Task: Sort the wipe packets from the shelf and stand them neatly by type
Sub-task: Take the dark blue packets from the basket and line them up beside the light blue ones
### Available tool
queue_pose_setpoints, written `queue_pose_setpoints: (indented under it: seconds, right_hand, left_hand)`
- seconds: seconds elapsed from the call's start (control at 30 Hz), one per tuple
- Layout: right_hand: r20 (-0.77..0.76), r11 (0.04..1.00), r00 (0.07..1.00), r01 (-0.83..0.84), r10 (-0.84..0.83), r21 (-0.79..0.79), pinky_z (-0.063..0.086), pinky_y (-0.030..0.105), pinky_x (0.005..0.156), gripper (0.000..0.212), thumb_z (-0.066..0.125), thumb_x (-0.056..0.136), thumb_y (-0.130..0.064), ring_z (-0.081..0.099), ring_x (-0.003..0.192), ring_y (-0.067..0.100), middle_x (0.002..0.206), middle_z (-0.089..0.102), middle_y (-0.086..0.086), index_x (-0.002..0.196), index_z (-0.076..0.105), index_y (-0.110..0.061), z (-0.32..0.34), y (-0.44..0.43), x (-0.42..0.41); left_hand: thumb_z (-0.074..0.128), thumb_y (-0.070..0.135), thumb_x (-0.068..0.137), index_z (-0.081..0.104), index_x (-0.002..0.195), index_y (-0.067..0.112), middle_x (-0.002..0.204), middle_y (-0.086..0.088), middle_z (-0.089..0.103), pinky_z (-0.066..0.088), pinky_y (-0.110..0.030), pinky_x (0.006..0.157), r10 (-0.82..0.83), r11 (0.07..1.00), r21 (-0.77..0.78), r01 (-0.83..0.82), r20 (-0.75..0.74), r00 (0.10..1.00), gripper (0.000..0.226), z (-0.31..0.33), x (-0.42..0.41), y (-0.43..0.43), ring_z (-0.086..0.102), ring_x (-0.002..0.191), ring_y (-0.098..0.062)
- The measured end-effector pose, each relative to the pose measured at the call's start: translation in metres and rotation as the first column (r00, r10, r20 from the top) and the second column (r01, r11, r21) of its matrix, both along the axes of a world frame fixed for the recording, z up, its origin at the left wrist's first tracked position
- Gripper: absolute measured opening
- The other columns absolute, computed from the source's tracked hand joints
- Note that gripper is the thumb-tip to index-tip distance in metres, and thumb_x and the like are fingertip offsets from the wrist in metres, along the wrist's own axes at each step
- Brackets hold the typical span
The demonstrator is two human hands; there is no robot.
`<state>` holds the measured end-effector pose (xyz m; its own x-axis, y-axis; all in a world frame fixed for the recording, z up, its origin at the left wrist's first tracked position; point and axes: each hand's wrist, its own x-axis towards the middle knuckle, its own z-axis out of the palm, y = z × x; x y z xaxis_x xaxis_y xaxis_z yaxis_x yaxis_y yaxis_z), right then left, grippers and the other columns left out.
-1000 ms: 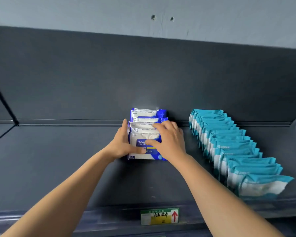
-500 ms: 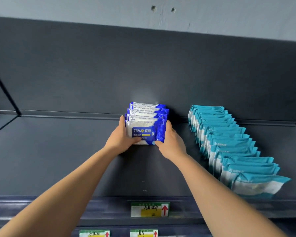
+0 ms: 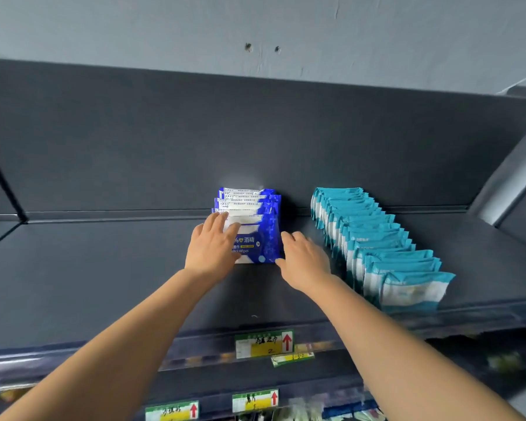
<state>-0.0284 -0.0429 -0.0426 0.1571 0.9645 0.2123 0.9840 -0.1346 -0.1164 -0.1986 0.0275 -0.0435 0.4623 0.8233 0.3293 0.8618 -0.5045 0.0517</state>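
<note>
Since half a second ago our hands have released their squeeze on the stack: our left hand (image 3: 211, 247) has slid from the side onto the front face, and our right hand (image 3: 305, 259) has drawn off to the right.

Between our hands stand the blue-and-white glossy plastic wipe packets (image 3: 260, 238), a short file of flat pouches on the dark grey matte metal shelf (image 3: 104, 268). Each stands on a long edge, leaning slightly back, with its long axis running from hand to hand and its printed face towards us. The file runs straight away from our hands to the dark back panel (image 3: 164, 147). The front packet has a white top, a deep blue lower band with white print and crimped side seams, and its film catches the light.

Our left hand lies with straight fingers over the upper left of that front packet, resting rather than gripping. Our right hand is loose and holds nothing, thumb by the packet's lower right corner; we cannot tell whether it touches. The hands are apart.

Beyond our right hand, apart from the blue file, the teal-and-white soft plastic wipe packets (image 3: 377, 238) stand in a longer overlapping row, faces towards us. Below our wrists sit green-and-yellow paper price tags (image 3: 263, 344) with red arrows.
</note>
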Motion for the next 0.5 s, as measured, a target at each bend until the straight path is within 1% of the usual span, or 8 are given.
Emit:
queue_pose_setpoints:
  seconds: [0.1, 0.23, 0.37, 0.5]
  right_hand:
    - [0.068, 0.999, 0.997, 0.033, -0.034, 0.02, 0.043, 0.038, 0.091, 0.039, 0.056, 0.094, -0.033, 0.049, 0.117, 0.026, 0.127, 0.052, 0.006, 0.127, 0.045, -0.015, 0.007, -0.022, -0.007]
    - [0.134, 0.989, 0.981, 0.138, -0.143, 0.05, 0.035, 0.038, 0.102, 0.046, 0.052, 0.095, -0.036, 0.043, 0.126, 0.026, 0.134, 0.049, 0.005, 0.136, 0.042, -0.017, 0.015, -0.067, -0.02]
    - [0.152, 0.955, 0.945, 0.279, -0.291, 0.097, 0.034, 0.038, 0.102, 0.043, 0.052, 0.094, -0.037, 0.043, 0.123, 0.025, 0.131, 0.051, 0.004, 0.133, 0.046, -0.019, 0.017, -0.127, -0.033]
    - [0.168, 0.898, 0.882, 0.43, -0.439, 0.088, 0.035, 0.038, 0.099, 0.043, 0.053, 0.093, -0.038, 0.045, 0.121, 0.025, 0.127, 0.052, 0.004, 0.132, 0.047, -0.02, 0.015, -0.194, -0.039]
  left_hand:
    - [0.057, 0.039, 0.091, 0.038, 0.142, 0.022, 0.151, -0.001, 0.031, 0.027, -0.034, 0.108, -0.082, 0.997, -0.01, 0.081, -0.042, 0.996, 0.057, 0.006, -0.002, -0.009, 0.022, 0.14, -0.02]
    - [0.055, 0.037, 0.091, 0.045, 0.136, 0.021, 0.143, 0.002, 0.042, 0.031, -0.033, 0.103, -0.2, 0.979, 0.013, 0.201, -0.077, 0.977, 0.049, 0.011, -0.009, -0.026, 0.032, 0.134, -0.019]
    - [0.053, 0.03, 0.089, 0.055, 0.122, 0.02, 0.129, 0.003, 0.054, 0.035, -0.033, 0.097, -0.335, 0.936, 0.056, 0.347, -0.155, 0.929, 0.034, 0.016, -0.008, -0.055, 0.042, 0.124, -0.02]
    - [0.053, 0.026, 0.09, 0.054, 0.125, 0.018, 0.127, 0.0, 0.056, 0.039, -0.036, 0.093, -0.459, 0.88, 0.046, 0.473, -0.173, 0.871, 0.035, 0.019, 0.005, -0.097, 0.046, 0.121, -0.023]
